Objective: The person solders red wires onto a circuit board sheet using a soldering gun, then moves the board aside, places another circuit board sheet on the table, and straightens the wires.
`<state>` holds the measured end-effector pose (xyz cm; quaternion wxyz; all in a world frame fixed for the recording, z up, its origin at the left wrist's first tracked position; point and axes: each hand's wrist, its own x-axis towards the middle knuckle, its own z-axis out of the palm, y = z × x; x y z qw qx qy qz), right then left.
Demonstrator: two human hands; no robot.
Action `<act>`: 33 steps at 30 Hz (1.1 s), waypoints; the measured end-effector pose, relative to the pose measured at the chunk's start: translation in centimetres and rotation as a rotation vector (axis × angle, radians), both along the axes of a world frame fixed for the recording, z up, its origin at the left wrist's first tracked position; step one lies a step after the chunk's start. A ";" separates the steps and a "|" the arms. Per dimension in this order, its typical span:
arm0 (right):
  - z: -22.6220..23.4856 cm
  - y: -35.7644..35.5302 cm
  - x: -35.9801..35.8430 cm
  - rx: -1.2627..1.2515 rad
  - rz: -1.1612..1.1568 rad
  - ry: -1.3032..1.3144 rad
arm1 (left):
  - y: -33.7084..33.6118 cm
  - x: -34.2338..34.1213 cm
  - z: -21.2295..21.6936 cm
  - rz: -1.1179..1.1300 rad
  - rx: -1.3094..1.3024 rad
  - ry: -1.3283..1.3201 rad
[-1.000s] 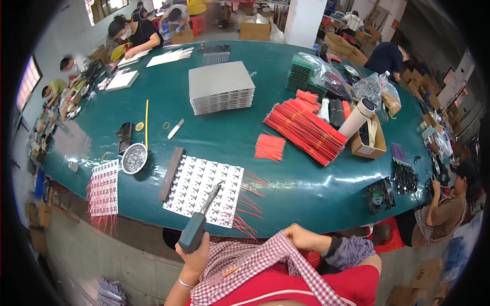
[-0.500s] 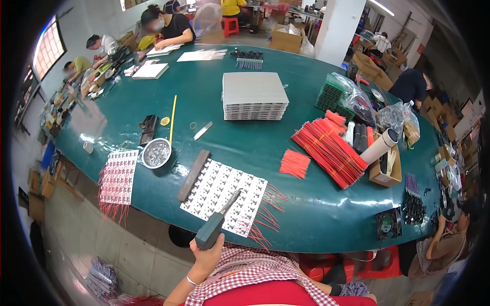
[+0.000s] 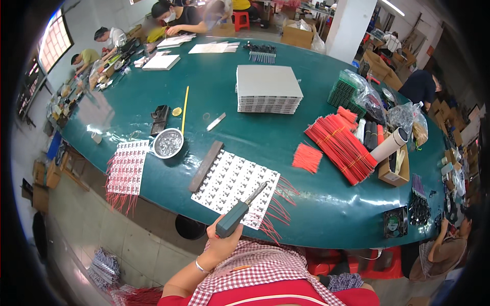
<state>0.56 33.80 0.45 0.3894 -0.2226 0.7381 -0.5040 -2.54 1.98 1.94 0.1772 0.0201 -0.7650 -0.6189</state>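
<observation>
My left hand (image 3: 224, 245), with a bracelet on its wrist, is closed around the dark green grip of a soldering gun (image 3: 233, 219). The gun's metal tip reaches over a white panel (image 3: 224, 178) of small circuit boards, close to its right side; whether it touches cannot be told. Thin red wires (image 3: 275, 211) stick out past that right side. A dark bar (image 3: 206, 166) lies along the panel's left edge. My right hand is out of sight.
Left of the panel are a bowl (image 3: 168, 154) of small shiny parts and another panel (image 3: 133, 148) with red wires. Stacked panels (image 3: 269, 104) stand farther back. Bundled red wires (image 3: 342, 148) lie at right, near a fan (image 3: 395, 223). Other people work around the table.
The whole view has shifted, so the table's things appear farther right and slightly higher. Relative to the panel, the soldering gun's tip has moved toward its wired right side.
</observation>
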 end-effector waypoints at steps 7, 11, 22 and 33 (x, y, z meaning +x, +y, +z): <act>1.4 1.4 3.2 0.117 -0.121 -0.138 | 0.6 0.2 -2.2 0.198 0.202 0.050; 10.0 4.6 -3.7 0.169 0.451 0.119 | -1.2 0.1 -1.1 0.212 0.150 -0.246; -1.0 -4.4 -24.6 0.360 -0.701 1.218 | 1.0 -3.1 3.5 0.223 0.260 -0.231; -3.6 -5.3 -27.0 0.528 -0.660 1.358 | 0.4 -0.7 1.8 0.320 0.281 -0.307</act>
